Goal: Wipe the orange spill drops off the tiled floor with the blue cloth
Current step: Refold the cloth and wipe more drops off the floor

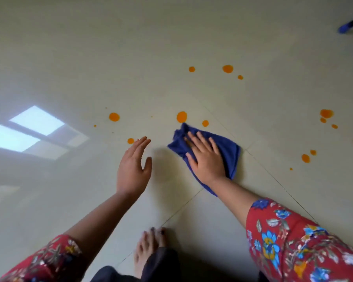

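Cloth (228,151) under right hand (207,159); drops (181,116) just beyond.

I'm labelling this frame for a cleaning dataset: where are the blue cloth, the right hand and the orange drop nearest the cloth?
blue cloth (229,151): head view, bare fabric right of the hand.
right hand (207,158): head view, back of the hand.
orange drop (205,123): head view, its centre.

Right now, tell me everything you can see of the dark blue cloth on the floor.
The dark blue cloth looks like soft, napped fabric, crumpled rather than folded, with bunched ridges at its far left corner. It lies flat on the pale glossy tiled floor, across a thin grout line. The right hand presses on it palm down, fingers spread, covering its middle; the wrist hides its near edge. Two orange spill drops sit just beyond its far edge, not touching it. The open left hand is apart from it.
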### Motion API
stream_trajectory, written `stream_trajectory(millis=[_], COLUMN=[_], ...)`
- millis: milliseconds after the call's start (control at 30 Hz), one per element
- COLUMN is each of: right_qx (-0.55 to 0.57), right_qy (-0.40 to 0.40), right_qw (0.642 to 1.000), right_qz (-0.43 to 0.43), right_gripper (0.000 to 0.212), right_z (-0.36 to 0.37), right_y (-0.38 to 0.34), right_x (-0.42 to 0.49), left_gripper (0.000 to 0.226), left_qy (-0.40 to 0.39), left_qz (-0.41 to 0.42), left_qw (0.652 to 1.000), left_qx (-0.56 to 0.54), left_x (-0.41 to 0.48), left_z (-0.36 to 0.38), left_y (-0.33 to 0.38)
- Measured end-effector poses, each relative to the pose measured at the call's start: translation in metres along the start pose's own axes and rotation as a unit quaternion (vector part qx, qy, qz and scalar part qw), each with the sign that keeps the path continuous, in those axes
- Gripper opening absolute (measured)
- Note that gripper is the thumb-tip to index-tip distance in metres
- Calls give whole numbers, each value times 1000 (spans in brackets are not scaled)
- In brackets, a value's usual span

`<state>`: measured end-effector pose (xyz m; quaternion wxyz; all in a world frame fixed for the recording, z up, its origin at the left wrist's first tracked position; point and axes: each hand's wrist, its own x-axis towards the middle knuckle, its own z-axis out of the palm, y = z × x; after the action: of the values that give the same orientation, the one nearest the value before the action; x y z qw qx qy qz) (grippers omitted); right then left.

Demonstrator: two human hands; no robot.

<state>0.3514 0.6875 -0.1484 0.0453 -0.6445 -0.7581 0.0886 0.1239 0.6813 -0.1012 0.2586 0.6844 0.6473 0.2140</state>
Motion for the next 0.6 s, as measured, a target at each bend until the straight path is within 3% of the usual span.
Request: stream_trajectory(millis=[67, 233, 300, 400, 433, 600], right_qx=[-6, -38, -35, -8, -2, -35], right_qy=[3, -60, -55, -13, 0, -65], right_qw=[1000, 959, 967, 997, 999, 962], right_qz=[-9, -273, -245, -71, -53, -262], right_gripper=[55, 61, 61, 58, 58, 58], right_z=[6, 11, 11, 10, 11, 13], right_y=[-12, -18, -19, -36, -45, -77], right_x=[-8, -21, -4, 12, 9, 16], left_gripper=[50, 52, 53, 54, 55, 54], left_qy=[11, 67, 99, 146, 149, 142], left_qz=[-23, -66, -70, -131, -145, -154], left_qw=[1000, 994, 989, 975, 973, 970], left_qx=[17, 50, 84, 102, 106, 123], left_x=[-4, -13, -8, 6, 9, 20], left_z=[-7, -25, -35, -48, -50, -52], left_y=[-19, -67, -91, -122, -127, -143])
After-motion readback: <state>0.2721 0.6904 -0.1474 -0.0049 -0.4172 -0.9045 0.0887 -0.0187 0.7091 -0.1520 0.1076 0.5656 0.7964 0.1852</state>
